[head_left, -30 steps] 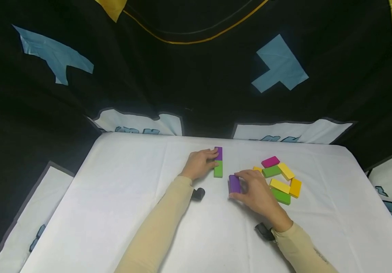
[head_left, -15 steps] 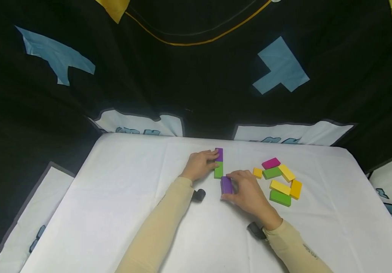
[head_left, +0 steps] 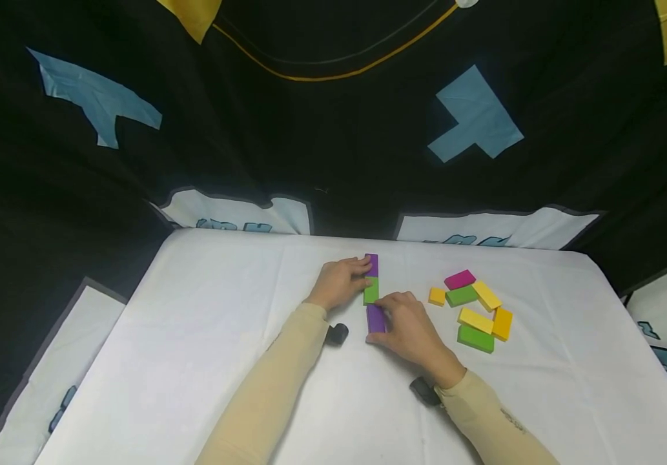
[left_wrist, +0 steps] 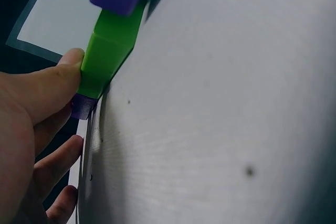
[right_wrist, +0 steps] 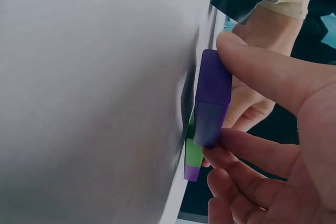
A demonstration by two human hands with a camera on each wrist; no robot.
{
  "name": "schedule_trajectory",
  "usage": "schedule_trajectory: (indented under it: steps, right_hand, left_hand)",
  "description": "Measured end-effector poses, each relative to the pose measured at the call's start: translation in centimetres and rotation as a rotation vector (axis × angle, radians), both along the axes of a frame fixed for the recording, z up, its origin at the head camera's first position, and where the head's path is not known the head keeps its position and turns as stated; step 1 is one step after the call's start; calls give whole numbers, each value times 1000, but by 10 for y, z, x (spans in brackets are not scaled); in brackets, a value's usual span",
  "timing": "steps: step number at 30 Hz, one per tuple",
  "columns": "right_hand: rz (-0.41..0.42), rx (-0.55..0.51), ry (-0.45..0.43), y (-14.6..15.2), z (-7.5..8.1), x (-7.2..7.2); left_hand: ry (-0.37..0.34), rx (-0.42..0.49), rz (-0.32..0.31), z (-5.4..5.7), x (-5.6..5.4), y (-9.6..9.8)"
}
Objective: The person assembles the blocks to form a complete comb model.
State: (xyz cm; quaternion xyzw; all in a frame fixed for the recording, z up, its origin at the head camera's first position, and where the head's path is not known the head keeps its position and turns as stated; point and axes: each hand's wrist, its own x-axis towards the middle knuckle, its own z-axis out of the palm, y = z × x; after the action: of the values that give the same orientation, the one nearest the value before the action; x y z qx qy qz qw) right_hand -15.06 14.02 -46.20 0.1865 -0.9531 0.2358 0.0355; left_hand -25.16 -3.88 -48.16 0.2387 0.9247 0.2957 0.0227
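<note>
A purple block (head_left: 372,265) and a green block (head_left: 370,291) lie end to end in a row on the white table. My left hand (head_left: 340,283) rests at the row's left side, fingertips on the purple block and thumb against the green one. In the left wrist view its thumb (left_wrist: 71,66) touches the green block's side while the other fingers extend loosely. My right hand (head_left: 411,326) pinches a second purple block (head_left: 376,319) between thumb and fingers, one at each end. That block stands at the near end of the green one, in line with the row.
To the right lies a loose group of blocks: a magenta block (head_left: 460,279), green blocks (head_left: 475,338), and several yellow and orange ones (head_left: 502,323). A small orange block (head_left: 436,296) sits nearest the right hand. A dark curtain (head_left: 333,148) hangs behind the table (head_left: 164,361).
My right hand has carried the second purple block leftward from beside the loose group to the near end of the row. The left hand has stayed in place.
</note>
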Motion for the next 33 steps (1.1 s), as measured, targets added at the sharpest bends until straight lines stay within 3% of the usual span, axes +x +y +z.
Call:
schedule_trajectory:
  steps: [16,25,33]
  right_hand:
    - [8,67,-29,-3,0,-7]
    - [-24,-54,-192,10,4,-4]
    - [25,-73,-164,9,1,-5]
  left_hand:
    - [1,3,-4,1,1,-1]
    - [5,-4,-4,-1,0,1]
    - [-1,10,-1,2,2,0]
